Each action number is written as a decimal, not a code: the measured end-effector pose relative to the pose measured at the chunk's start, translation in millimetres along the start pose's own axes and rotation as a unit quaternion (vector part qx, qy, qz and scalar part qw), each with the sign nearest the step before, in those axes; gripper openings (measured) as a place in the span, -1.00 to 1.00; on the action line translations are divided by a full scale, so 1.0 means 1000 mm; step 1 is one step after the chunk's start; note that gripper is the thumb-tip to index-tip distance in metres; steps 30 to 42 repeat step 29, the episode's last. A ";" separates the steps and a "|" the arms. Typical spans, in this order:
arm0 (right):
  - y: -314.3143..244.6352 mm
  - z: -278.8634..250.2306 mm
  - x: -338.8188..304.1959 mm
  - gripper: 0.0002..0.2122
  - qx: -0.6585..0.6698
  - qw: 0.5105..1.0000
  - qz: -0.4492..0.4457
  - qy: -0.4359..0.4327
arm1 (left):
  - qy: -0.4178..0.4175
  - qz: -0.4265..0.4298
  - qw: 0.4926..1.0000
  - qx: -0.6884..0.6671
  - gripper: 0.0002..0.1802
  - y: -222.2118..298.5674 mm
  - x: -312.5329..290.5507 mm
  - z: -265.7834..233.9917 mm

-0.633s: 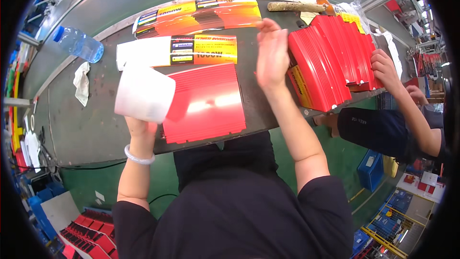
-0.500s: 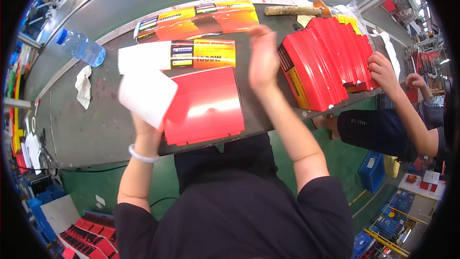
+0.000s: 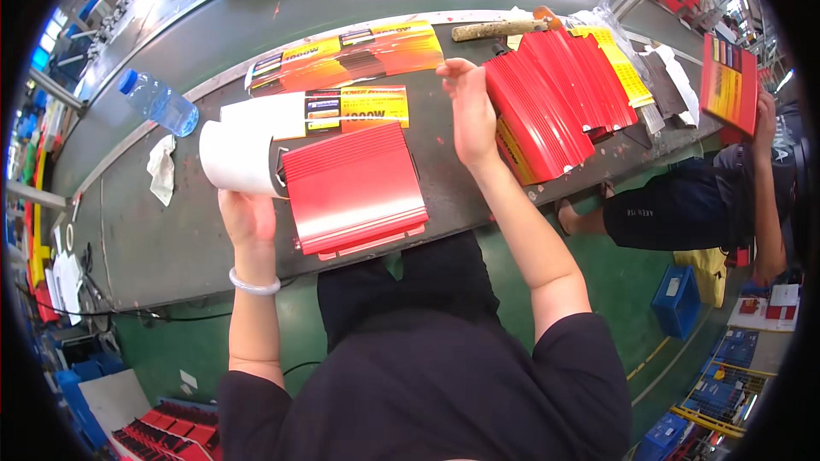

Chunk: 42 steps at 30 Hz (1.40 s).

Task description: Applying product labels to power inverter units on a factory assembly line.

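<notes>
My left hand (image 3: pixel 248 218) holds a curled white sheet (image 3: pixel 235 158), which hides most of its fingers. Just right of it, a ribbed red metal casing (image 3: pixel 354 192) lies near the bench's front edge. Behind the casing is a part-white, part-yellow printed label sheet (image 3: pixel 359 108), with orange-yellow label sheets (image 3: pixel 342 58) farther back. My right hand (image 3: pixel 474 115) is raised with bent fingers apart and nothing visible in it. It is closest to the left end of a row of red casings (image 3: pixel 555 94), some with yellow labels.
A water bottle (image 3: pixel 160 104) and a crumpled white tissue (image 3: pixel 161 169) lie at the left of the bench (image 3: pixel 137 239). A rod-like brown tool (image 3: pixel 495 30) lies behind the casings. At right, a co-worker's hand (image 3: pixel 764 124) holds a labelled red casing (image 3: pixel 729 90).
The white sheet has moved slightly left and curled, uncovering more of the near casing. My right hand has slowed. The co-worker now holds a red casing up, away from the row.
</notes>
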State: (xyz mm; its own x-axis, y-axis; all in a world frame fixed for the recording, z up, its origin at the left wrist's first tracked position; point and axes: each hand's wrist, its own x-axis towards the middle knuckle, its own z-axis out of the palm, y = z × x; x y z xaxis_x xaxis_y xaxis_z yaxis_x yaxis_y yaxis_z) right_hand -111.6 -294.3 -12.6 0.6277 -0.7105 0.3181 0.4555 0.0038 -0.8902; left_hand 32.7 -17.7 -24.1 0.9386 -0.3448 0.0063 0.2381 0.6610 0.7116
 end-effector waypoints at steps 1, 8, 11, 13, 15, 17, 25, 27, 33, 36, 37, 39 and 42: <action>-0.004 0.001 -0.003 -0.58 -0.005 1.000 0.009 0.007 | -0.051 -0.025 0.998 -0.041 -0.53 0.001 -0.001 -0.003; 0.036 0.048 -0.030 -0.60 -0.152 0.987 -0.005 -0.051 | -0.061 -0.008 0.998 0.021 -0.69 -0.018 0.000 0.016; 0.047 0.038 -0.028 -0.64 -0.017 0.998 0.052 0.029 | -0.068 -0.026 0.997 0.007 -0.66 -0.018 0.008 0.006; 0.041 0.027 -0.034 -0.68 0.026 0.987 0.112 0.110 | -0.054 -0.021 0.996 -0.062 -0.59 -0.011 0.004 0.007; 0.012 0.015 -0.051 -0.72 0.007 0.987 0.115 0.116 | -0.086 -0.038 0.985 -0.147 -0.58 0.008 0.005 -0.008; -0.024 0.008 -0.072 -0.77 -0.016 0.992 0.108 0.068 | -0.239 -0.043 0.951 -0.190 -0.66 0.024 0.009 -0.020; -0.135 0.104 -0.135 -0.77 0.417 0.731 0.051 -0.537 | -0.154 -0.107 0.937 -0.294 -0.82 0.039 -0.039 0.011; -0.141 0.118 -0.147 -0.78 0.485 0.698 0.056 -0.524 | -0.145 -0.121 0.934 -0.303 -0.77 0.038 -0.051 0.010; -0.140 0.121 -0.157 -0.78 0.518 0.689 0.064 -0.503 | -0.119 -0.127 0.937 -0.303 -0.69 0.039 -0.059 0.002; -0.140 0.121 -0.157 -0.78 0.518 0.689 0.064 -0.503 | -0.119 -0.127 0.937 -0.303 -0.69 0.039 -0.059 0.002; -0.140 0.121 -0.157 -0.78 0.518 0.689 0.064 -0.503 | -0.119 -0.127 0.937 -0.303 -0.69 0.039 -0.059 0.002; -0.140 0.121 -0.157 -0.78 0.518 0.689 0.064 -0.503 | -0.119 -0.127 0.937 -0.303 -0.69 0.039 -0.059 0.002; -0.140 0.121 -0.157 -0.78 0.518 0.689 0.064 -0.503 | -0.119 -0.127 0.937 -0.303 -0.69 0.039 -0.059 0.002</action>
